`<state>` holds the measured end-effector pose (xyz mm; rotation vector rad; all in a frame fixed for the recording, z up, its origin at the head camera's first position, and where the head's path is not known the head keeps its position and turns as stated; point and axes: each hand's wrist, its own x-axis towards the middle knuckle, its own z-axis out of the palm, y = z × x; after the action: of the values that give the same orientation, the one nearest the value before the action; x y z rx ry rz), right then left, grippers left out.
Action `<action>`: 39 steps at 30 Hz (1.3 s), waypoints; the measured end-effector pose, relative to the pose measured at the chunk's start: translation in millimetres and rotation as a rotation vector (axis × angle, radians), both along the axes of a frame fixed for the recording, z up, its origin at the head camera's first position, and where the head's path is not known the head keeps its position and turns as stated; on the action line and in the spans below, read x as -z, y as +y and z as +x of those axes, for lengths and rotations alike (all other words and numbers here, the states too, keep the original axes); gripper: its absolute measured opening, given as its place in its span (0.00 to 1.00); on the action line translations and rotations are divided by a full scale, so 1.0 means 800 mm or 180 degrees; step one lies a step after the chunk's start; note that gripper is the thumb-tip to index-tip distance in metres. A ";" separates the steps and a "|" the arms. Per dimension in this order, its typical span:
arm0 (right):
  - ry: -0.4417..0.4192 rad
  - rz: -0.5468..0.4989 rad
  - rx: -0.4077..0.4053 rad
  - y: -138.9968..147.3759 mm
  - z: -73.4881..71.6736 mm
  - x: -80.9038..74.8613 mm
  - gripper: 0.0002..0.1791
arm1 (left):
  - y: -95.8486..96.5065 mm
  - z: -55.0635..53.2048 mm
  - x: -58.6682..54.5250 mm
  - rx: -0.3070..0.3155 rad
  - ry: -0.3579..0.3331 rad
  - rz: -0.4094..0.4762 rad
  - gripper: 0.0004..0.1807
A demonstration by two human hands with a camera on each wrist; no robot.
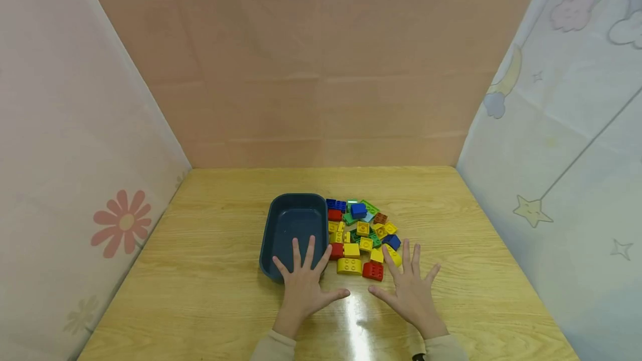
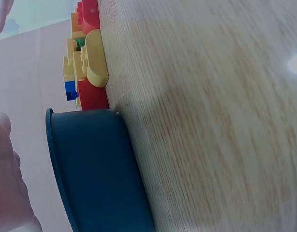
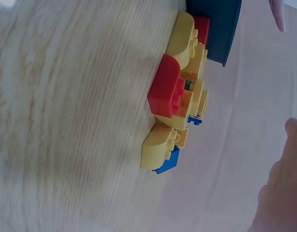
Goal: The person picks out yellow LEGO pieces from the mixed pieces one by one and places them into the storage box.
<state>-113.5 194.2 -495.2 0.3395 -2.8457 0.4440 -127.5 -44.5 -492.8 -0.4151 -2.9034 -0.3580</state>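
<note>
My left hand (image 1: 302, 288), fingers spread, hovers over the near end of a dark blue plastic tub (image 1: 293, 203). In the left wrist view that hand shows above the tub's rim with nothing in it. The right hand (image 1: 412, 292) is spread too, its fingertips over the near right side of a pile of toy building bricks. Nearest to the hands are a yellow rounded brick (image 1: 349, 266) and a red brick (image 1: 373, 271). Another yellow rounded brick (image 3: 157, 147) shows in the right wrist view, beside a blue brick (image 3: 169, 162). The tub's inside shows no bricks.
The pile lies against the tub's right side, with green bricks (image 1: 370, 206), a brown brick (image 1: 380, 218) and blue bricks (image 1: 358, 210) toward the back. Everything rests on a wood-grain table (image 1: 210, 272). A peach backdrop (image 1: 321, 71) and patterned side sheets (image 1: 562, 144) enclose it.
</note>
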 end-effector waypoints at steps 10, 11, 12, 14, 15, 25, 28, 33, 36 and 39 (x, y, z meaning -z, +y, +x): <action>-0.0023 0.0013 -0.0007 -0.001 0.000 0.004 0.48 | -0.002 -0.004 0.005 -0.0001 0.0121 0.0038 0.52; -0.0038 0.0013 -0.0001 -0.001 0.000 0.003 0.47 | -0.003 -0.004 0.005 0.0002 0.0121 0.0055 0.52; -0.0049 0.0021 0.0005 -0.002 0.000 0.003 0.47 | -0.004 -0.004 0.005 -0.0001 0.0117 0.0050 0.52; -0.0066 0.0035 0.0010 -0.002 0.000 0.002 0.47 | -0.005 -0.003 0.004 0.0003 0.0059 0.0072 0.52; -0.0079 0.0033 0.0009 -0.003 0.000 0.002 0.46 | -0.005 -0.003 0.003 0.0010 0.0031 0.0095 0.51; -0.0103 0.0019 0.0009 -0.008 0.001 0.005 0.46 | -0.008 -0.002 0.006 0.0045 0.0090 0.0129 0.51; -0.0146 0.0036 0.0019 -0.009 -0.001 0.006 0.47 | -0.010 -0.003 0.007 0.0020 0.0140 0.0130 0.51; -0.0143 0.0036 -0.0005 -0.010 -0.001 0.005 0.47 | -0.012 -0.004 0.008 -0.0022 0.0249 0.0145 0.51; -0.0173 0.0016 -0.0006 -0.010 -0.002 0.005 0.46 | -0.014 -0.005 0.008 -0.0051 0.0290 0.0155 0.51; -0.0219 -0.0032 0.0009 -0.011 -0.003 0.005 0.45 | -0.017 -0.006 0.006 -0.0127 0.0291 0.0229 0.49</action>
<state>-115.6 185.7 -499.5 0.3242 -2.9093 0.4781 -132.5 -57.9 -497.9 -0.3522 -2.7962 -0.4245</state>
